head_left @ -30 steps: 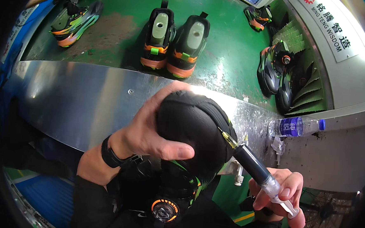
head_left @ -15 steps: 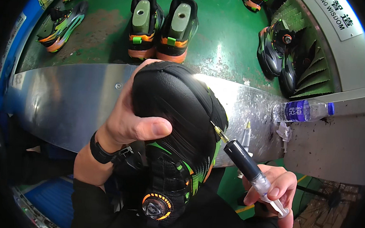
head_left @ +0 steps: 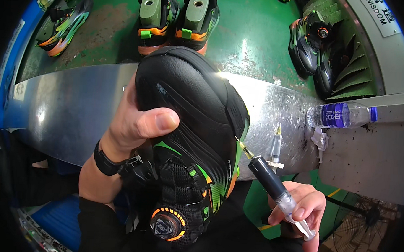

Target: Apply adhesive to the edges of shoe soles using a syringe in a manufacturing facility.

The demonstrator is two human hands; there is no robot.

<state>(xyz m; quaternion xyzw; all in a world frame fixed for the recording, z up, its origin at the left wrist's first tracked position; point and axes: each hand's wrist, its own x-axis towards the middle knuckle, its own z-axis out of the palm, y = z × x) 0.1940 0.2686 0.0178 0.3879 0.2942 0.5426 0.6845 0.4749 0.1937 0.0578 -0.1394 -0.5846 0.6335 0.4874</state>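
My left hand (head_left: pixel 136 122) grips a black shoe (head_left: pixel 185 97) by its toe, thumb across the upper and fingers hidden behind it. Green and orange accents run along the shoe's side, and a round lacing dial (head_left: pixel 165 225) sits near my body. Between the fingers of my right hand (head_left: pixel 300 206) is a syringe (head_left: pixel 268 179) filled with black fluid, its plunger end against my palm or thumb. The needle tip points up and left at the seam between upper and sole, touching it or very close; I cannot tell which.
Behind the metal ledge (head_left: pixel 75 96) is a green surface (head_left: pixel 111 25) carrying a pair of shoes (head_left: pixel 159 30) and another shoe (head_left: pixel 64 30) at left. More shoes (head_left: pixel 304 49) stand by green flaps at right. A second syringe (head_left: pixel 276 148), crumpled paper (head_left: pixel 319 139) and a bottle (head_left: pixel 346 115) lie rightward.
The shoe and my left hand have shifted slightly left in the picture, and the toe sits higher. The needle tip now meets the shoe's edge a little lower along the seam.
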